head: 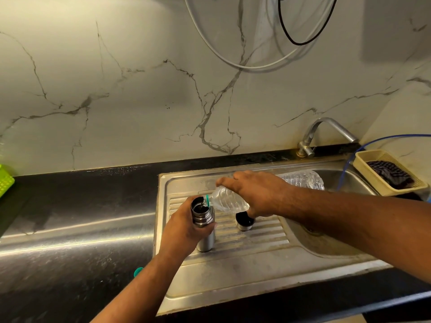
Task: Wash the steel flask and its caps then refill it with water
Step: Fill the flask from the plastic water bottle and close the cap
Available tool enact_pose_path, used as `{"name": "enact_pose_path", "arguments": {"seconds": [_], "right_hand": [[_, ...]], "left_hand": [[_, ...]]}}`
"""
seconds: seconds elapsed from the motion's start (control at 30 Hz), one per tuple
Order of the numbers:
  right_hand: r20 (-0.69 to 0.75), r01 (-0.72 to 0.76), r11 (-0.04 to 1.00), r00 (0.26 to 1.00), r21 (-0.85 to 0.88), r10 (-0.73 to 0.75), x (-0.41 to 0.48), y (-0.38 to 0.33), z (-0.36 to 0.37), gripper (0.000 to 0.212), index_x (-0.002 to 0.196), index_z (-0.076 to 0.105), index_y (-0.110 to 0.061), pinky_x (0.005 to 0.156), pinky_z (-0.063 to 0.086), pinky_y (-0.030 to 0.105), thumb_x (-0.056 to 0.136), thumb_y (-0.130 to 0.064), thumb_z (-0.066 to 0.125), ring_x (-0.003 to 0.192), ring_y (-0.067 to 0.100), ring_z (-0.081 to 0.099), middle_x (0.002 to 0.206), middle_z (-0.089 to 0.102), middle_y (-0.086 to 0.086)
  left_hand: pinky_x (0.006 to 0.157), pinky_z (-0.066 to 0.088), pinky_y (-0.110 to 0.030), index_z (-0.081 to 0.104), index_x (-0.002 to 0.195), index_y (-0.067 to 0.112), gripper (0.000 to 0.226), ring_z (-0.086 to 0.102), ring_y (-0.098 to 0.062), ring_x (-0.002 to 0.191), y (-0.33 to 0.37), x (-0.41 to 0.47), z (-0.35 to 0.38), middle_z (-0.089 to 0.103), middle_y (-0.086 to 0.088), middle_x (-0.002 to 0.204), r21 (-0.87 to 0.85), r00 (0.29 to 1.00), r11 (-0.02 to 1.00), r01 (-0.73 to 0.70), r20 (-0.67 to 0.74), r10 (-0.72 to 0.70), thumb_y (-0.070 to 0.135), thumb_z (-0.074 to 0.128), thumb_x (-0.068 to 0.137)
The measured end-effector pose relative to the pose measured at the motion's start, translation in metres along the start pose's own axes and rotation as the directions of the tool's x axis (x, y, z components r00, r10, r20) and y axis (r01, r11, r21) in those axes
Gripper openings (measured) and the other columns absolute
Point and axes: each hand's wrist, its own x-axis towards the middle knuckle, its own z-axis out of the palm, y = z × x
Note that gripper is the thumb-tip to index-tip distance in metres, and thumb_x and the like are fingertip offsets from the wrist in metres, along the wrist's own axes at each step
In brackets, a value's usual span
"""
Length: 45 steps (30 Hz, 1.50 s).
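Observation:
The steel flask (203,217) stands upright and uncapped on the ribbed drainboard of the sink (256,259). My left hand (182,231) grips its body from the left. My right hand (254,192) holds a clear plastic water bottle (224,201) tipped on its side, its green-ringed mouth over the flask's opening, and water runs in. A steel cap (244,222) with a dark inside sits mouth-up on the drainboard just right of the flask, partly behind my right hand.
A green bottle cap (138,271) lies on the black counter left of the sink. The tap (326,134) stands at the back right over the basin. A beige basket (387,173) with a dark cloth sits on the far right; a green basket (5,183) on the far left.

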Motion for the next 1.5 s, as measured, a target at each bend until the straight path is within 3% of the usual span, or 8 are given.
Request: {"name": "enact_pose_path", "arguments": {"seconds": [0.33,0.7,0.87,1.13,1.33,1.5], "right_hand": [[-0.005,-0.009,1.0,1.0,-0.009,0.009,0.0016,-0.0009,0.0004,0.109,0.156,0.014,-0.043,0.094,0.053,0.039,0.077,-0.023,0.087,0.127,0.022,0.046,0.141,0.046,0.002],[-0.013,-0.007,1.0,1.0,-0.014,0.007,0.0027,-0.0008,-0.0012,0.108,0.157,0.015,-0.043,0.093,0.051,0.037,0.078,-0.022,0.086,0.127,0.022,0.047,0.14,0.047,0.002],[-0.006,-0.007,1.0,1.0,-0.011,0.007,0.0029,-0.0013,-0.0018,0.107,0.156,0.016,-0.042,0.095,0.052,0.039,0.078,-0.023,0.086,0.128,0.023,0.046,0.143,0.046,0.003],[-0.009,0.0,1.0,1.0,-0.009,0.0,0.0028,-0.0011,-0.0033,0.105,0.156,0.018,-0.041,0.096,0.052,0.039,0.079,-0.022,0.086,0.129,0.023,0.046,0.143,0.045,0.003],[-0.015,-0.001,1.0,1.0,-0.014,0.001,0.0028,-0.0017,-0.0037,0.105,0.157,0.017,-0.041,0.094,0.052,0.038,0.079,-0.022,0.086,0.128,0.023,0.046,0.142,0.046,0.003],[-0.016,-0.001,1.0,1.0,-0.026,0.0,0.0024,-0.0017,-0.0039,0.106,0.156,0.017,-0.041,0.094,0.052,0.039,0.079,-0.022,0.086,0.127,0.023,0.046,0.141,0.046,0.003]], "left_hand": [[0.096,0.054,-0.029,0.045,0.131,0.043,0.073,0.059,-0.005,0.106,-0.0003,-0.0003,0.0006,0.065,0.015,0.125,0.004,1.0,1.0,0.01,-0.005,-0.01,0.042,0.089,0.072],[0.093,0.05,-0.024,0.041,0.126,0.047,0.072,0.057,-0.003,0.103,0.0031,-0.0006,-0.001,0.063,0.016,0.125,0.004,1.0,1.0,0.018,-0.002,-0.018,0.04,0.089,0.073],[0.098,0.055,-0.032,0.047,0.134,0.039,0.075,0.063,-0.012,0.113,0.0027,-0.001,-0.0008,0.065,0.013,0.128,0.009,1.0,1.0,0.023,0.002,-0.023,0.04,0.09,0.073],[0.094,0.055,-0.029,0.041,0.126,0.049,0.073,0.061,-0.008,0.108,0.0039,-0.0011,-0.0024,0.062,0.021,0.12,0.007,1.0,1.0,0.021,0.005,-0.021,0.041,0.09,0.072],[0.098,0.055,-0.034,0.046,0.132,0.041,0.073,0.063,-0.012,0.113,0.0057,-0.0008,-0.0021,0.065,0.014,0.127,0.008,0.999,0.999,0.033,0.007,-0.033,0.04,0.09,0.073],[0.096,0.054,-0.03,0.047,0.131,0.041,0.073,0.063,-0.01,0.111,0.0062,-0.0014,-0.0026,0.065,0.015,0.124,0.003,1.0,1.0,0.027,0.001,-0.027,0.04,0.09,0.072]]}}
